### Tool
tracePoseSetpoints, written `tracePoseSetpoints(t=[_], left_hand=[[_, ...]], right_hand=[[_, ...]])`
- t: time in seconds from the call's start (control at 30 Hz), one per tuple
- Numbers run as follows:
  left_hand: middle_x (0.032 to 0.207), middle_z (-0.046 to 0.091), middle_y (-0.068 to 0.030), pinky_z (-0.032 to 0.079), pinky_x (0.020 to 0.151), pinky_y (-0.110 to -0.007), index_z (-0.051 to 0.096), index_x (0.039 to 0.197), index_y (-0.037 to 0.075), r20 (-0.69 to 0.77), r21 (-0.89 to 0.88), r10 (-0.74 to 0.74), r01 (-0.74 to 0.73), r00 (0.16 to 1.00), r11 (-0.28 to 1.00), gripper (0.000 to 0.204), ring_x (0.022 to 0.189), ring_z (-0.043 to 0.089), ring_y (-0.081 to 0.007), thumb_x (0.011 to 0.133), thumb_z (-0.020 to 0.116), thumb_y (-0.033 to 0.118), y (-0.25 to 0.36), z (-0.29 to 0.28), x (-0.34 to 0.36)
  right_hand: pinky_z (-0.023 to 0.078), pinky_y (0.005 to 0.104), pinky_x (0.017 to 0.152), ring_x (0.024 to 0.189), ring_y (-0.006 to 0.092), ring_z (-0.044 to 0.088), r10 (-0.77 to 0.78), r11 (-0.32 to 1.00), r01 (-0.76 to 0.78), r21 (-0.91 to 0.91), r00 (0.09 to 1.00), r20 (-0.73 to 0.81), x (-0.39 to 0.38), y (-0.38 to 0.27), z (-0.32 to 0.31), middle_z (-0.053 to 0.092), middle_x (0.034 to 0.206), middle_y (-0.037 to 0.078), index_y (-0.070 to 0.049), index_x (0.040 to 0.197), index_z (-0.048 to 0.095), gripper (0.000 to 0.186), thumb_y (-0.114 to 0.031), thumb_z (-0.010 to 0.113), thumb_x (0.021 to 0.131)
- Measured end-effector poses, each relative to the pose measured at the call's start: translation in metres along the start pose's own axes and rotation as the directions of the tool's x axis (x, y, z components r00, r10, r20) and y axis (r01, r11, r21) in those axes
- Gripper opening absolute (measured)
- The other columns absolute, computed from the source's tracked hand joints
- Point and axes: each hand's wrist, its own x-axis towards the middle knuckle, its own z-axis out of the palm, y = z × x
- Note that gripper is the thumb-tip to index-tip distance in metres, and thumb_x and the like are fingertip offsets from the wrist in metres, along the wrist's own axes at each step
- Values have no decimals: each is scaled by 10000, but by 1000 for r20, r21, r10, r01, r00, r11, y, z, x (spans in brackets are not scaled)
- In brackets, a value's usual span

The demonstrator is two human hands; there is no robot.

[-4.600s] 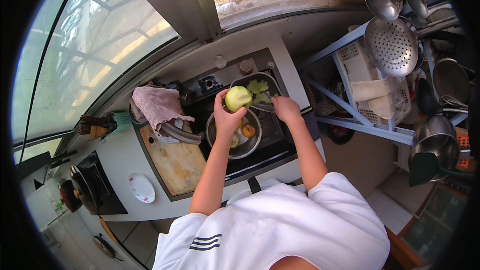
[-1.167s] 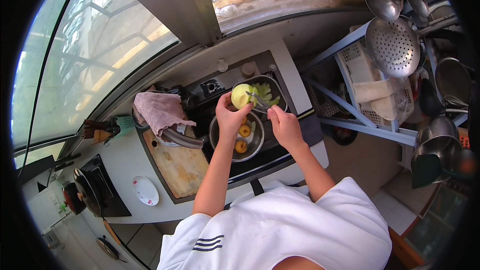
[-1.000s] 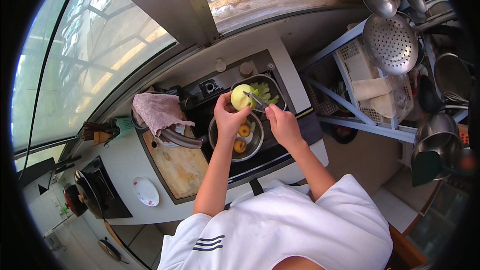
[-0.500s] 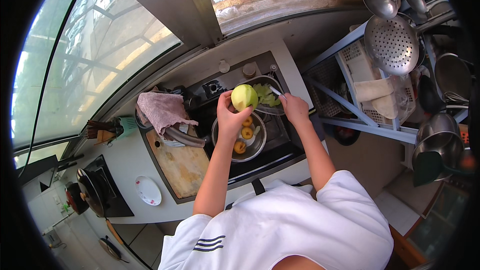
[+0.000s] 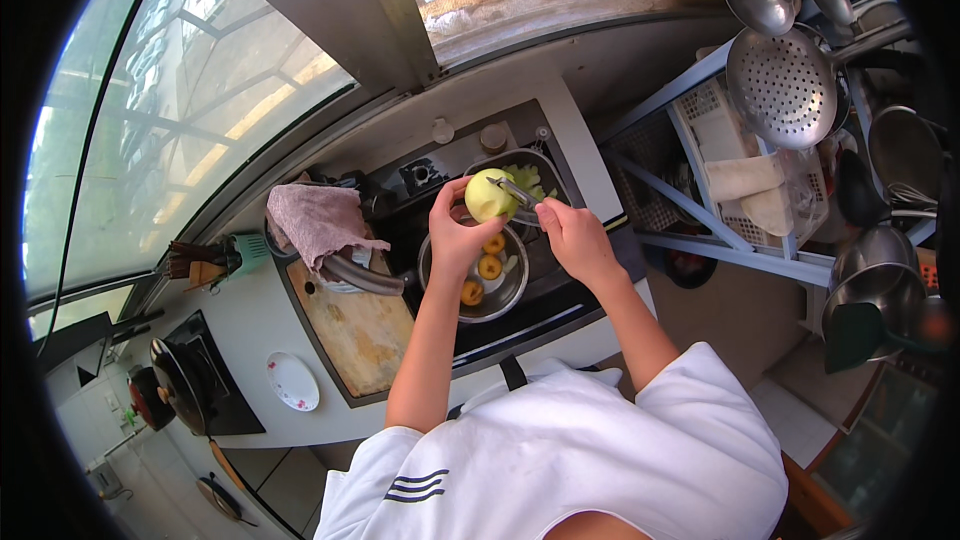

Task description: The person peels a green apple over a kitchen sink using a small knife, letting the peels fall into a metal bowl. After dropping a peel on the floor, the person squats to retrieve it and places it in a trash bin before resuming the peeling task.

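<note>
My left hand point(image 5: 455, 230) grips a pale green, partly peeled fruit point(image 5: 489, 190) over the sink. My right hand point(image 5: 570, 240) is closed on a metal peeler point(image 5: 522, 200), whose head lies against the fruit's right side. Below them sits a steel bowl point(image 5: 511, 289) with peeled yellow fruits point(image 5: 470, 291) and some pale pieces in it. Behind the fruit, a grey tray point(image 5: 559, 179) holds green peels point(image 5: 530, 176).
A wooden board point(image 5: 355, 340) and a pink cloth point(image 5: 310, 210) over a pot are left of the bowl. A flowered plate point(image 5: 292, 381), a black wok point(image 5: 178, 395), a knife holder point(image 5: 244, 256), and a blue rack point(image 5: 680, 250) hung with ladles point(image 5: 760, 0) surround the worktop.
From half a second ago, my right hand has moved left from the tray, bringing the peeler back onto the fruit. My left hand still holds the fruit, shifted only slightly.
</note>
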Motion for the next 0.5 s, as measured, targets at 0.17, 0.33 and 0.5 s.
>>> tracePoseSetpoints(t=[0.17,0.33,0.5], left_hand=[[1149,637,-76,570,854,-311,580,1221,14,194,-108,32,-11,981,994,626,1038,646,-177,637,803,-4,3,-10,-8],[1179,602,-93,564,889,-327,542,1243,10,140,-143,16,4,990,990,641,1057,646,-206,666,822,2,15,9,-12],[1099,649,-93,543,828,-308,567,1165,12,-65,-20,25,-26,998,999,554,957,648,-165,690,844,79,-11,-4,2]], right_hand=[[488,522,639,736,449,622,-12,1000,13,-11,998,59,13,31,17,637,737,236,-33,878,625,375,-340,470,1028],[516,523,705,777,452,637,126,967,-138,-214,990,-67,25,78,43,674,798,225,-37,864,666,431,-364,439,1028],[492,519,644,736,449,625,124,971,-124,-205,992,-11,20,92,34,639,735,217,-34,842,609,407,-342,429,1038]])
